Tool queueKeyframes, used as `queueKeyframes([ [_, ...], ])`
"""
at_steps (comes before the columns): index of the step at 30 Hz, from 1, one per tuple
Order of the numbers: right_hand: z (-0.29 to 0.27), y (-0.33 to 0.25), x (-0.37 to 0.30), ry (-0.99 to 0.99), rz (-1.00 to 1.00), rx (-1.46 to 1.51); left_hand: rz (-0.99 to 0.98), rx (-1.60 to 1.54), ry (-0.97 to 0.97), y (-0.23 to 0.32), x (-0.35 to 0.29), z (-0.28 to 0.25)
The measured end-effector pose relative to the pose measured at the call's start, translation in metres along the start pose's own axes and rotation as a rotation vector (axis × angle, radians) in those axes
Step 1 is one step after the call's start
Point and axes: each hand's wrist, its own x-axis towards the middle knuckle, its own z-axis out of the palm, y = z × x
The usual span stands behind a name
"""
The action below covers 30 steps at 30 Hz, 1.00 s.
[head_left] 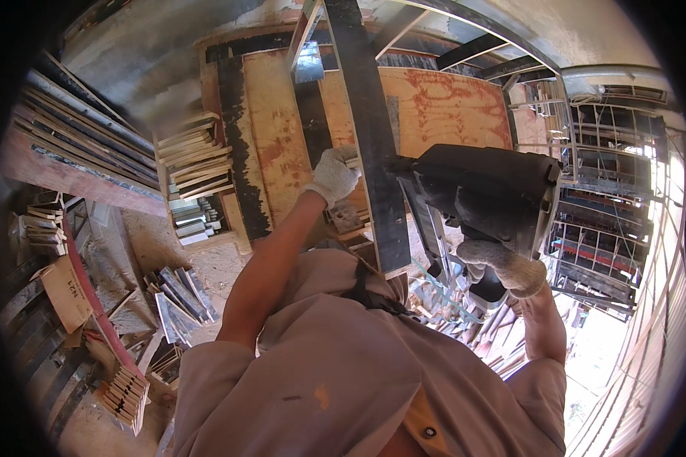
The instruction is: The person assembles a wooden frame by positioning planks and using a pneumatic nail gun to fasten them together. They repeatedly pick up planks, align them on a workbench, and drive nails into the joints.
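My right hand (503, 266), in a pale knit work glove, is wrapped round the handle of a large black nail gun (484, 183). The tool's nose points left and meets, or comes very near, the right edge of a long dark board (370, 137). That board runs from the top of the view down toward my body. On its other side my left hand (334, 179), gloved too, is closed at the board's left edge, its fingertips partly hidden. Behind the board lies an orange-brown plywood panel (274, 129) with dark strips along it.
Wood strips (194, 156) are stacked to the left, with longer boards (84, 137) beyond them. A cardboard piece (62, 293) lies at far left. Wooden framing (472, 49) spans the top. Metal racks (606, 152) stand at right. Scrap wood (465, 327) litters the ground below the nail gun.
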Motion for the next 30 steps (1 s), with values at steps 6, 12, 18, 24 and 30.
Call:
queueKeyframes([
  [6, -0.01, 0.009, 0.007, 0.051, -0.06, -0.423, 0.051, 0.247, -0.072, 0.028, -0.004, -0.009],
  [12, -0.004, -0.007, 0.018, 0.118, 0.072, -0.251, 0.083, 0.12, -0.016, 0.015, -0.001, -0.006],
  [18, -0.018, -0.008, 0.009, -0.016, 0.317, 0.006, -0.009, 0.142, -0.096, 0.005, -0.001, -0.009],
  [24, -0.022, -0.002, 0.008, 0.013, 0.187, 0.086, -0.025, -0.026, -0.051, 0.009, 0.002, -0.007],
  [30, -0.007, -0.036, 0.024, 0.08, 0.312, -0.027, -0.013, 0.007, -0.028, 0.008, 0.001, -0.007],
])
